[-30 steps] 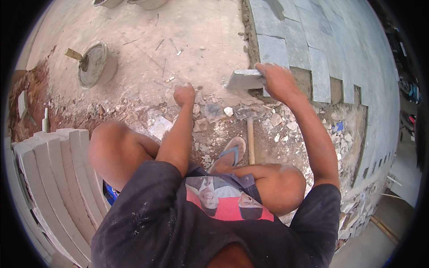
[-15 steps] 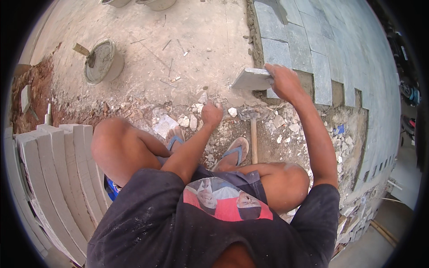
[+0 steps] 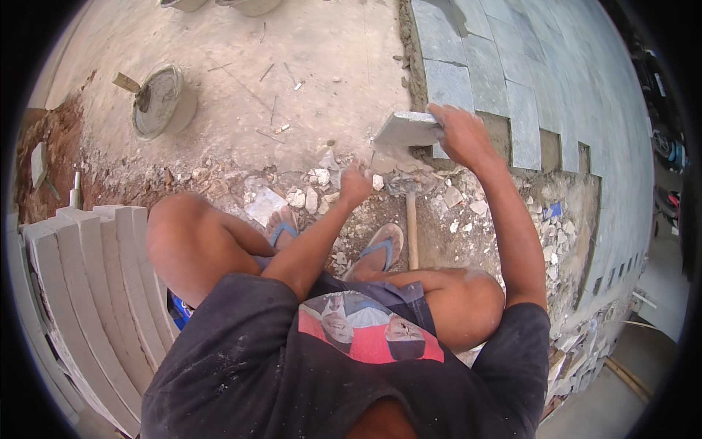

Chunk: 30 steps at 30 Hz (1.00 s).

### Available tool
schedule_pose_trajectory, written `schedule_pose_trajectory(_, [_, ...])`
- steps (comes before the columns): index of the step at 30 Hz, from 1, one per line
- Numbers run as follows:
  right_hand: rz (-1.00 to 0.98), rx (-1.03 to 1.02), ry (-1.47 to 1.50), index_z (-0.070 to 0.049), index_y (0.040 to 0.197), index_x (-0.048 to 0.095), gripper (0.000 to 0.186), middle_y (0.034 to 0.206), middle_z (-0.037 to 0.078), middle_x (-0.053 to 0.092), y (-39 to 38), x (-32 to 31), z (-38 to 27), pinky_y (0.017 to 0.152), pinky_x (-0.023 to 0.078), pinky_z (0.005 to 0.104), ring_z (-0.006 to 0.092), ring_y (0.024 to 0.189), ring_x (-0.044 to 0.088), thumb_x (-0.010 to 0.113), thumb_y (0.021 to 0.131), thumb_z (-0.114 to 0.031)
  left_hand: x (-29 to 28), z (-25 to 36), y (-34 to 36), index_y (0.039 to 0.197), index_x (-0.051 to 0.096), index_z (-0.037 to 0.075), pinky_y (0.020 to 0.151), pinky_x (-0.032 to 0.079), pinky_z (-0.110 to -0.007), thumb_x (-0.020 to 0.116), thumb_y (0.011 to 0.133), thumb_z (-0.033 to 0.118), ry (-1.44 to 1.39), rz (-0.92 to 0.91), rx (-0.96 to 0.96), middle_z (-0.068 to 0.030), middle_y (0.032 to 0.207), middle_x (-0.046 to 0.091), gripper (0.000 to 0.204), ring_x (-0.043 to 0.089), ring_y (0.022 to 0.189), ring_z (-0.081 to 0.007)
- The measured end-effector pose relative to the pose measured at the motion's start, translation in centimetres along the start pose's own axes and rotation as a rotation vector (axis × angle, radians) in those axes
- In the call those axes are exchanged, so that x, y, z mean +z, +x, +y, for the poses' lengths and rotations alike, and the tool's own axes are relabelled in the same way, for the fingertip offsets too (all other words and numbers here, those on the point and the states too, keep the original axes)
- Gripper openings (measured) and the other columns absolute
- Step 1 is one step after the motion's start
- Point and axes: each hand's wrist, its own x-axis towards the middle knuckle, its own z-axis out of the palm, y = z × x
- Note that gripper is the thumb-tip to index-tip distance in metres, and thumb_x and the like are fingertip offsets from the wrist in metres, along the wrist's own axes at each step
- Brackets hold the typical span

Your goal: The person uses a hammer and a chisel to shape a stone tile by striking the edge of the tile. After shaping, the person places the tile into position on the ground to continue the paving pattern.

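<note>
L hand [image 3: 356, 184] moved twd grey tile [image 3: 404, 129], can't tell grip; R hand [image 3: 462, 137] clamped on tile.

We are on a paving site: partly laid grey tiles [image 3: 523, 117], mortar bucket [image 3: 183, 104], hammer [image 3: 412, 227], rubble [image 3: 453, 196].

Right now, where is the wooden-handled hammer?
In the head view, the hammer lies right of centre, beside the blue-strapped right sandal and below the grey stone slab in the right hand.

Matt, rough-edged stone tile [image 3: 406, 129]
</note>
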Motion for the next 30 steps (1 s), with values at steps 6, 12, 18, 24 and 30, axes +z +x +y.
schedule_pose_trajectory(6, [0.007, 0.018, 0.003, -0.005, 0.105, 0.058, 0.025, 0.097, 0.019, 0.066, 0.2, 0.3, 0.8, 0.082, 0.048, 0.0525, 0.0412, 0.097, 0.063, 0.052, 0.083, 0.004, -0.1, 0.7, 1.1, 0.099, 0.073, 0.004, 0.069, 0.052, -0.036, 0.068, 0.082, 0.017, -0.166, -0.131, -0.004, -0.0167, 0.079, 0.069, 0.022, 0.067, 0.071, -0.0232])
schedule_pose_trajectory(12, [0.030, -0.029, 0.001, -0.005, 0.105, 0.058, 0.025, 0.097, 0.019, 0.066, 0.0, 0.2, 1.1, 0.082, 0.049, 0.0517, 0.0402, 0.097, 0.063, 0.051, 0.082, 0.005, -0.2, 2.0, 2.0, 0.103, 0.074, 0.003, 0.068, 0.051, -0.033, 0.067, 0.084, 0.009, -0.187, -0.109, -0.031, -0.0152, 0.079, 0.070, 0.020, 0.067, 0.071, -0.0186])
schedule_pose_trajectory(18, [-0.001, -0.004, 0.007, -0.004, 0.104, 0.057, 0.027, 0.096, 0.020, 0.065, 0.0, -0.2, 0.8, 0.081, 0.048, 0.0520, 0.0411, 0.097, 0.062, 0.050, 0.081, 0.007, 0.6, 1.8, 2.8, 0.104, 0.072, 0.000, 0.068, 0.052, -0.034, 0.065, 0.092, 0.013, -0.240, 0.086, 0.026, -0.0129, 0.078, 0.069, 0.019, 0.069, 0.076, -0.0192])
schedule_pose_trajectory(24, [-0.098, 0.015, -0.034, -0.004, 0.123, 0.058, 0.049, 0.104, 0.019, 0.065, 0.0, -0.3, 1.3, 0.086, 0.048, 0.0505, 0.0409, 0.103, 0.060, 0.057, 0.075, 0.004, 0.7, 2.1, 4.0, 0.098, 0.068, -0.005, 0.055, 0.054, -0.034, 0.058, 0.098, 0.018, -0.510, -0.147, -0.368, -0.0148, 0.075, 0.067, 0.025, 0.068, 0.059, -0.0205])
schedule_pose_trajectory(30, [0.026, -0.007, 0.040, -0.004, 0.104, 0.058, 0.028, 0.098, 0.020, 0.065, -0.7, 0.3, 1.6, 0.083, 0.047, 0.0521, 0.0418, 0.099, 0.061, 0.049, 0.080, 0.007, 3.2, 0.9, 5.1, 0.098, 0.068, -0.004, 0.061, 0.055, -0.039, 0.058, 0.097, 0.023, -0.470, -0.179, -0.443, -0.0217, 0.077, 0.068, 0.029, 0.069, 0.065, -0.0281])
